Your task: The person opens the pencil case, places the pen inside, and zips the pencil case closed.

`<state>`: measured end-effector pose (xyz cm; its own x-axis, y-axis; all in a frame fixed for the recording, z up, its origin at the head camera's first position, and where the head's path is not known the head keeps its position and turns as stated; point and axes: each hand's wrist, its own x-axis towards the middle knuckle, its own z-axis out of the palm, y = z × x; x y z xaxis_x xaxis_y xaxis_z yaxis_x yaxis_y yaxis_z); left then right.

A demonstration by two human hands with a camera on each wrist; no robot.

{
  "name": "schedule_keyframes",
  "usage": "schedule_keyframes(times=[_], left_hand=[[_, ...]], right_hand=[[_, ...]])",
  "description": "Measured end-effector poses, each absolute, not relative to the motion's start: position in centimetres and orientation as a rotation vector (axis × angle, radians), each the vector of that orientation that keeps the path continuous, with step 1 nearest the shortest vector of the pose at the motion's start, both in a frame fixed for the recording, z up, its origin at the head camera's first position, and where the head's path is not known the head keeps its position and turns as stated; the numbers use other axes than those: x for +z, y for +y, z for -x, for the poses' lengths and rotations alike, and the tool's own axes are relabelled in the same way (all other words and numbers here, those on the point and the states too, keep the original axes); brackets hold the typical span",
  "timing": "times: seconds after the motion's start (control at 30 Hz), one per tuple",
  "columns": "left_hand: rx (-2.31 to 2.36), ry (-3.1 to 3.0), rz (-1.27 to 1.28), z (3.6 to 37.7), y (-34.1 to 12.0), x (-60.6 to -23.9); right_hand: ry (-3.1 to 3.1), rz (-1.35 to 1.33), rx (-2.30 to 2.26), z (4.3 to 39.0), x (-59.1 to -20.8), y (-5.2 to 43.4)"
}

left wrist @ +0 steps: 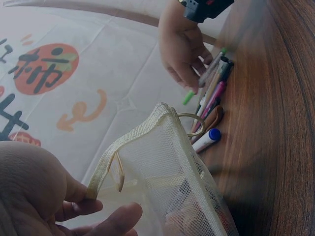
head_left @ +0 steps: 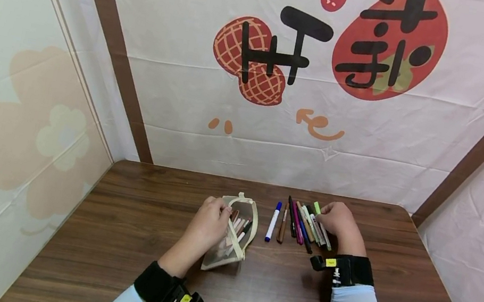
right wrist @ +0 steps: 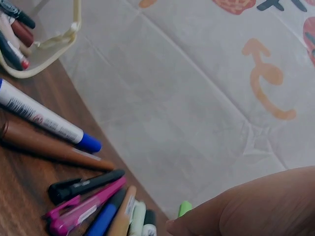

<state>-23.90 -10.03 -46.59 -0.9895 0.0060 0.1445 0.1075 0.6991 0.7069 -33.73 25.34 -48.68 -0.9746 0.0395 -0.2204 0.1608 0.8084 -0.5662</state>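
Left hand (head_left: 209,219) gripping open mesh pouch (head_left: 232,246)

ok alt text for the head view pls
A left hand holds open a mesh pouch with pens inside, on a wooden table. The right hand rests on a row of pens laid beside it.

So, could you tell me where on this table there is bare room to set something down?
The table is bare left of the mesh pouch that the left hand holds, along the near edge between the forearms, and right of the right hand. It is crowded in the middle, where the row of pens lies beside the pouch with only a narrow gap between.
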Motion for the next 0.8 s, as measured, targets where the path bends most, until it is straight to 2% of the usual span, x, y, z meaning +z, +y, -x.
schedule_keyframes(times=[0.4,0.8], left_hand=[[-1.181,-2.765,0.099,23.9,-10.0,-46.6],[-1.176,-2.76,0.11,23.9,-10.1,-46.7]], right_hand=[[2.676,0.065,-1.311,33.0,-46.6,23.0],[2.448,0.209,-1.644,32.0,-46.6,15.9]])
